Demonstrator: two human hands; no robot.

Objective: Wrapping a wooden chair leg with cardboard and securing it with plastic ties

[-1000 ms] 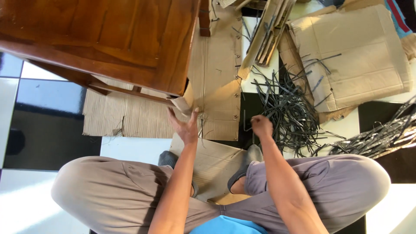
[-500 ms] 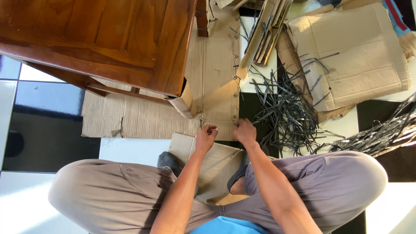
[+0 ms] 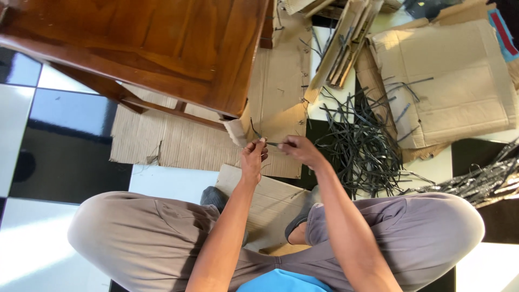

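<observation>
A thin dark strip (image 3: 272, 144) is pinched between the closed fingertips of the left hand (image 3: 253, 158) and the right hand (image 3: 299, 150), above the cardboard sheet (image 3: 281, 81) in front of the crossed legs. The strip should be kept taut and level, with both pinches near its ends. Compared with half a second earlier, the hands are drawn slightly apart, away from the pile of dark strips (image 3: 362, 146).

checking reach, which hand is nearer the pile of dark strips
Right. The right hand sits just left of the pile of dark strips; the left hand is farther off, beyond the right.
</observation>
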